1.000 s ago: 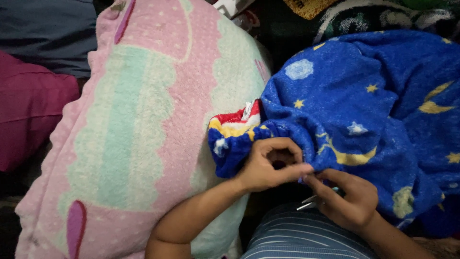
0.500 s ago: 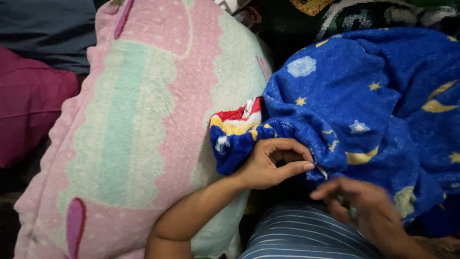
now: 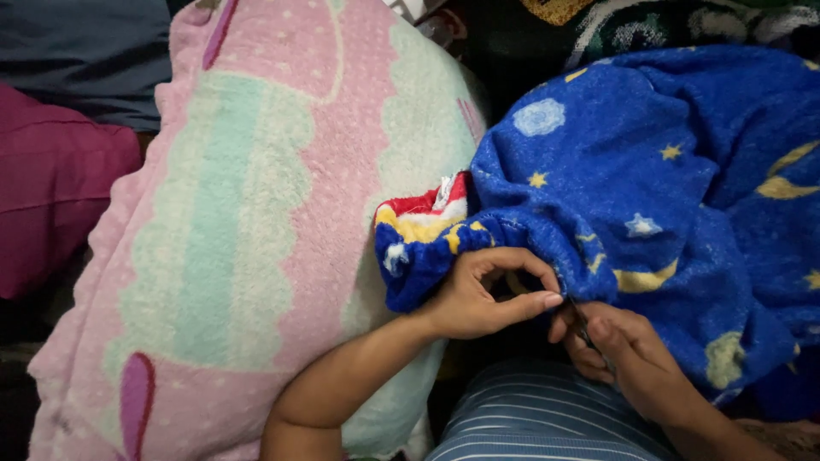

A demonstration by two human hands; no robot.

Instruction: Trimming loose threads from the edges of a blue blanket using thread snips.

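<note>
1. Nearest: striped blue-grey fabric at bottom edge, between the two forearms.
2. Left hand just beyond: thumb and fingertips closed in a pinch on the near hem of the blue fleece blanket, with stars and moons, bunched at centre-right.
3. Right hand touching close beside, right of the left: fingers curled shut around a thin dark metal tool, likely small scissors or a needle; too small to tell. Tip at the pinched hem.
4. Risk, judged: tool tip right against left fingertips, so a slip could nick or prick the thumb; thick pile hiding the tip, so a wrong spot in the fleece could get snagged or cut; loose pinch could let the hem slide off.
5. Red, yellow and white patch at blanket's left end, beyond the hands.
6. Pink and mint fleece cushion left, touching the blanket.
7. Far left: maroon fabric; dark cloth behind it.
</note>
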